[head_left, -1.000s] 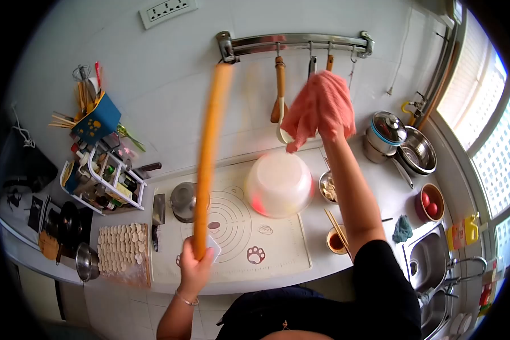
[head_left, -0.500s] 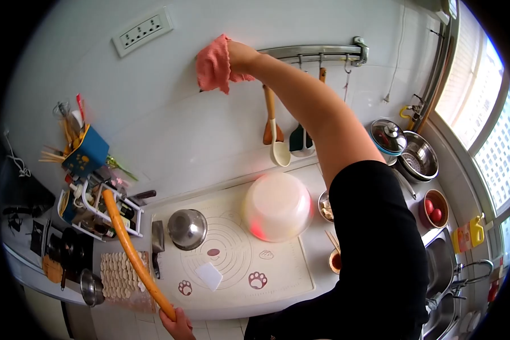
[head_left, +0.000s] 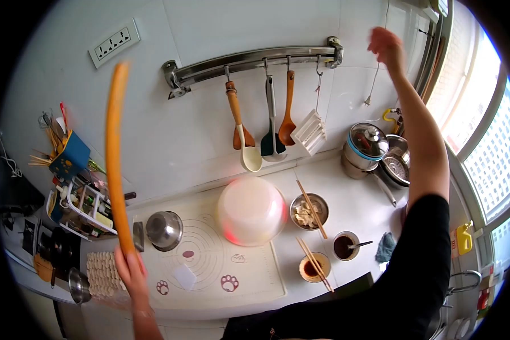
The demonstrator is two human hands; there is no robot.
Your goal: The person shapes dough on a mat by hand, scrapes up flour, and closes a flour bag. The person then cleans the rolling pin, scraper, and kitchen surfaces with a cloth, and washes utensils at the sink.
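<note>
My left hand (head_left: pixel 131 273) is closed round the lower end of a long wooden rolling pin (head_left: pixel 114 141), which stands nearly upright before the wall. Up at the right, my right hand (head_left: pixel 386 46) is raised near a hanging cord and smeared by motion. It looks closed on a bunched pinkish cloth (head_left: pixel 379 41), though cloth and fingers are hard to separate. Left of it, a metal rail (head_left: pixel 255 56) carries a cream ladle (head_left: pixel 251 158), a wooden spoon (head_left: pixel 288 122), a dark-bladed turner (head_left: pixel 271 141) and a white slotted rack (head_left: pixel 310 134).
An upturned translucent bowl (head_left: pixel 252 211) and a steel bowl (head_left: pixel 164 230) sit on a baking mat (head_left: pixel 215 292). Rows of dumplings (head_left: pixel 103 272) lie at left. Bowls with chopsticks (head_left: pixel 314 263), a sauce cup (head_left: pixel 344 246) and pots (head_left: pixel 368 141) stand at right.
My right hand has swung right, off the rail's left end, uncovering the rail and hanging utensils. The rolling pin has risen from slanting over the counter to nearly upright. My view has shifted right.
</note>
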